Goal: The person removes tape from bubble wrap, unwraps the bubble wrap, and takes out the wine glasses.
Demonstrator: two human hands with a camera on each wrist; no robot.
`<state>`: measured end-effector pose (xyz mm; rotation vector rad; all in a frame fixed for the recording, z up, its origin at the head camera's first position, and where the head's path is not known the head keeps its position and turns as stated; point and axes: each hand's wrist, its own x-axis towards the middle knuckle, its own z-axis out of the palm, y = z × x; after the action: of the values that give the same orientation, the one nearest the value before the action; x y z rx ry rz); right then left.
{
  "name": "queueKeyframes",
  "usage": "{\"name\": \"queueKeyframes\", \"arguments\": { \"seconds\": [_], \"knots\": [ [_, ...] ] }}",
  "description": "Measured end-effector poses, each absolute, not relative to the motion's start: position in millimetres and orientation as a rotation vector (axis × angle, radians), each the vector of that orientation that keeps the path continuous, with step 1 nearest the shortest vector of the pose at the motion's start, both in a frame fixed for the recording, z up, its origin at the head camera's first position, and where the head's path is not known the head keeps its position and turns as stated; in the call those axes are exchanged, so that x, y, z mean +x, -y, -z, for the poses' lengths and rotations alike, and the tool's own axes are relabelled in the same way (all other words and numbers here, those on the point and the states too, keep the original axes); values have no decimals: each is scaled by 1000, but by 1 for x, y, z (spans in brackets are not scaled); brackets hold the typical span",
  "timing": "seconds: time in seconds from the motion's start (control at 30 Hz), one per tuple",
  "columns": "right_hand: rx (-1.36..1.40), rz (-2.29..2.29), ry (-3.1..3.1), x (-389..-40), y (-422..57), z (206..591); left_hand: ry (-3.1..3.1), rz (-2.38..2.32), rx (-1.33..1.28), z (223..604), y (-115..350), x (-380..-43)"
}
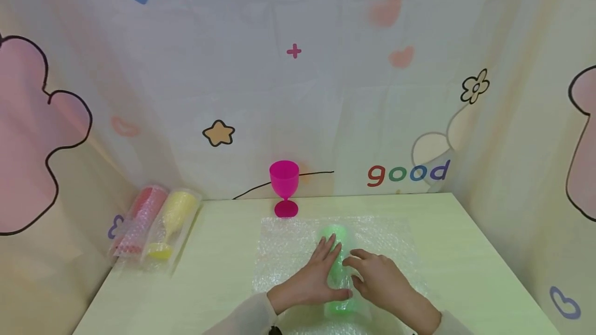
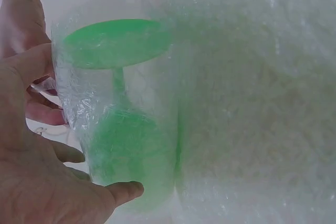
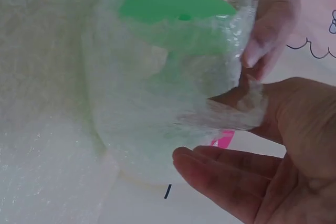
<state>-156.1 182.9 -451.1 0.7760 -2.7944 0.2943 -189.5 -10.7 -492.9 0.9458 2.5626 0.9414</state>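
Observation:
A green goblet (image 1: 336,273) lies on its side, rolled in clear bubble wrap (image 1: 284,252), its foot and bowl showing through the film in the left wrist view. The left hand (image 1: 313,278) rests on the roll, with fingers straight and spread and the thumb lying across it. Beside it, the right hand (image 1: 383,279) touches the roll's other side, with a gap between thumb and fingers. In the right wrist view, that hand's thumb goes behind a loose flap of film (image 3: 231,114). Its other fingers (image 3: 226,177) stay clear of the flap.
An unwrapped pink goblet (image 1: 284,182) stands upright at the table's back edge. On the left lie a wrapped red item (image 1: 142,218) and a wrapped yellow goblet (image 1: 174,221). The pale table (image 1: 465,273) backs onto a printed curtain (image 1: 251,81).

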Motion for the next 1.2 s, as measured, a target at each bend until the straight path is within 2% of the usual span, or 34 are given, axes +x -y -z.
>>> {"name": "queueKeyframes", "arguments": {
  "seconds": [0.47,0.87,1.2],
  "knots": [
    [752,-334,2674,-164,-183,461,-2546,-976,935,497,11,-190],
    [731,-695,2716,-168,-192,469,-2524,-990,916,498,15,-190],
    [785,-608,2715,-171,-196,465,-2527,-994,909,494,18,-189]
  ]
}}
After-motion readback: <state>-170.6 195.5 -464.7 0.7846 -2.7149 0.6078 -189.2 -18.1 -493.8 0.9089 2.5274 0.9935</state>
